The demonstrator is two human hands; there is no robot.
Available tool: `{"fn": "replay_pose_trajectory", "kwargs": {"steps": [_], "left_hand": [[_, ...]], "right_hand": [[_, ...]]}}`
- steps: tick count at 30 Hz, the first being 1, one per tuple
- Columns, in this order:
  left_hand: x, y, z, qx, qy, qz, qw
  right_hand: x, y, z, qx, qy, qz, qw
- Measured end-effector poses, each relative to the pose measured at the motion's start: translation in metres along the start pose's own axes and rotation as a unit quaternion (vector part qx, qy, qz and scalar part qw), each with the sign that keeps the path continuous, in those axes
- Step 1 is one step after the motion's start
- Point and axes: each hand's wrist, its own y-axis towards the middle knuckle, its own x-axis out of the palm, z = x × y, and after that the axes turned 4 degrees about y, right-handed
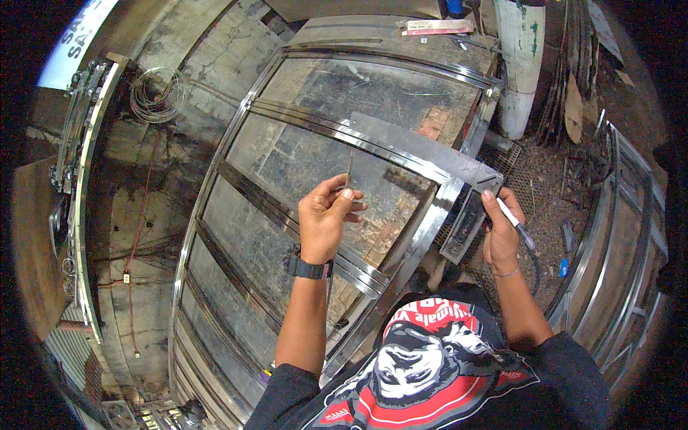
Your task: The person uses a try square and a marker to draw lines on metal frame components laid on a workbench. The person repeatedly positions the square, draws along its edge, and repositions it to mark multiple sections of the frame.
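My left hand, a watch on its wrist, is above the metal frame's panel, its fingertips pinched on a thin metal rod that points away from me. My right hand is closed around a slim white and black welding torch with a dark cable trailing from it. Its thumb is at the corner of a flat grey sheet-metal strip, which lies along a shiny crossbar of the metal frame. The torch's tip is hidden behind my fingers.
The large frame rests on a worn tabletop. A dark metal box-shaped piece is below my right hand. Another metal frame stands at the right. A wire coil lies on the concrete at the left, and a pale post stands at the far right.
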Motion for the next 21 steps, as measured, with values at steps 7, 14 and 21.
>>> {"fn": "replay_pose_trajectory", "kwargs": {"steps": [7, 14, 21], "left_hand": [[-0.0006, 0.0018, 0.0004, -0.004, -0.003, -0.007, 1.0], [-0.0001, 0.0013, 0.0016, -0.007, -0.006, -0.009, 1.0], [0.0014, 0.0009, 0.0031, -0.006, -0.003, -0.007, 1.0]], "right_hand": [[-0.0024, 0.0012, 0.0042, -0.006, -0.001, -0.006, 1.0], [-0.0044, 0.0016, 0.0045, 0.0, -0.004, -0.003, 1.0], [-0.0021, 0.0022, 0.004, -0.006, 0.01, -0.005, 1.0]]}}
